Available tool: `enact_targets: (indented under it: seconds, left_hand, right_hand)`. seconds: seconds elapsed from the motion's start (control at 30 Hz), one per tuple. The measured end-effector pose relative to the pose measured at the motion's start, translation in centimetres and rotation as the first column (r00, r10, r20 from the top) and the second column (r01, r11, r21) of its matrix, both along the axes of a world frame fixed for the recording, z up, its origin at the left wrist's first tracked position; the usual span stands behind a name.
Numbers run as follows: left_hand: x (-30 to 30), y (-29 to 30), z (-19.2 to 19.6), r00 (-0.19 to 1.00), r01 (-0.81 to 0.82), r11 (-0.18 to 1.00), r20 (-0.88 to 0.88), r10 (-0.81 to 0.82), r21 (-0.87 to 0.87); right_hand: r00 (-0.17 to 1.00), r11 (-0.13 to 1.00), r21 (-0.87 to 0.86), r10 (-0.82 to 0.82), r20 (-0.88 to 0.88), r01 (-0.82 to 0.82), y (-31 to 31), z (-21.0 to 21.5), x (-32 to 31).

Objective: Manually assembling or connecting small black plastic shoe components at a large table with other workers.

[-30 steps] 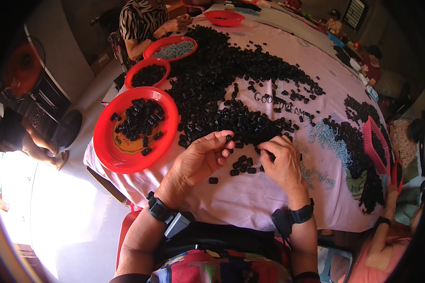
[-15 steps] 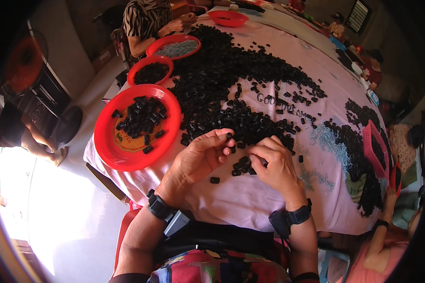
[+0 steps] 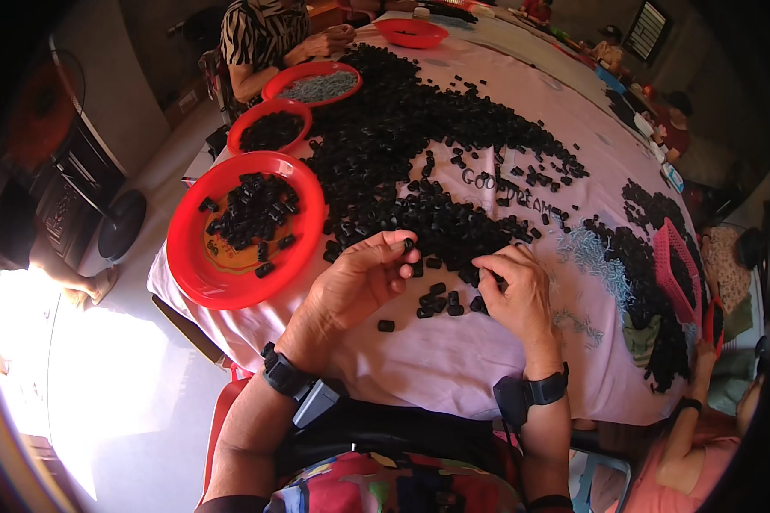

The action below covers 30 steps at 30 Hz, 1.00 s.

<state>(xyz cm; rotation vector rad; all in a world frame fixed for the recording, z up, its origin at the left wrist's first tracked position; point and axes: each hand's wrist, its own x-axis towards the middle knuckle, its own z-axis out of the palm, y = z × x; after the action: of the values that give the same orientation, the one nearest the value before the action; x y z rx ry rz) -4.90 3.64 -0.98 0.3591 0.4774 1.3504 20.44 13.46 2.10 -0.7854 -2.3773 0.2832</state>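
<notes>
- Left hand (image 3: 355, 286) is raised just over the worktop (image 3: 419, 359), fingers narrowed on one small black piece (image 3: 407, 245).
- Right hand (image 3: 513, 291) rests at the edge of the black pile (image 3: 428, 154), fingers pinched among the pieces; whether they hold one, cannot tell.
- Judged step: sorting. The next move needs a short carry left to the red bowl (image 3: 231, 286).
- Printed dark lettering lies on the pink cloth (image 3: 453, 350), beyond the hands.

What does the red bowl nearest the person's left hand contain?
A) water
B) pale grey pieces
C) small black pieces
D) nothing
C: the red bowl just left of the left hand holds a clump of small black pieces, like those heaped on the pink cloth.
</notes>
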Motion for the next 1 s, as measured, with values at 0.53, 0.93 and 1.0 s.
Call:
enact_targets:
  seconds: [0.53,0.93,1.0]
  left_hand:
    - [0.5,0.0,0.3,0.999,0.006,1.0,-0.043,-0.006,-0.004]
    - [0.7,0.0,0.4,0.996,0.009,1.0,-0.084,-0.01,-0.006]
    - [0.7,0.1,0.3,0.996,0.014,1.0,-0.084,-0.014,-0.003]
  right_hand:
    - [1.0,0.998,0.057,0.004,0.027,-0.005,-0.3,-0.2,-2.1]
    - [0.995,1.0,0.017,-0.013,0.104,0.011,0.5,-0.3,-3.0]
    - [0.994,1.0,0.012,0.002,0.113,-0.004,0.6,-0.4,-3.0]
